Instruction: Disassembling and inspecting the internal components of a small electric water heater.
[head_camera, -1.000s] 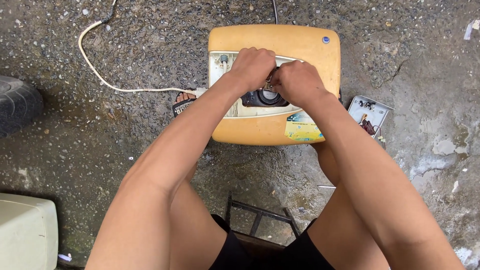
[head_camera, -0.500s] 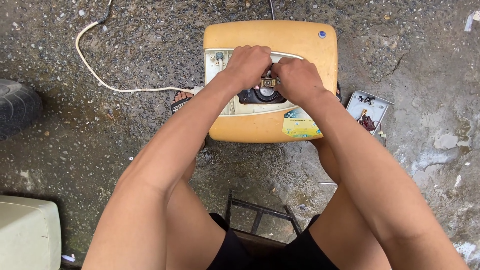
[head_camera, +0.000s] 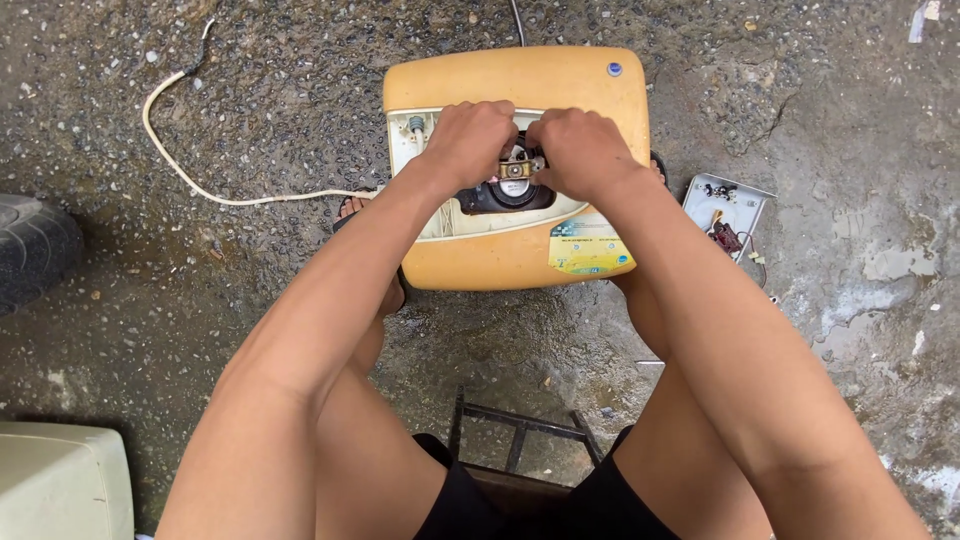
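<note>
A yellow, box-shaped appliance (head_camera: 520, 80) lies on wet concrete ahead of my knees, its cream inner panel and a round black opening (head_camera: 500, 198) exposed. Both hands meet over that opening. My left hand (head_camera: 468, 140) and my right hand (head_camera: 578, 150) pinch a small brass-coloured fitting (head_camera: 518, 168) between their fingertips, just above the black opening. A coloured sticker (head_camera: 588, 250) sits on the appliance's near edge. What lies under my fingers is hidden.
A white cable (head_camera: 190, 180) loops across the ground at left. A grey plate with small electrical parts (head_camera: 728, 208) lies right of the appliance. A dark tyre (head_camera: 30, 250) is at the left edge, a cream box (head_camera: 60, 485) at bottom left, a metal stool frame (head_camera: 520, 430) beneath me.
My fingers have shifted on the part, so the small brass fitting now shows between the two hands. The camera has tilted slightly; the appliance has not moved.
</note>
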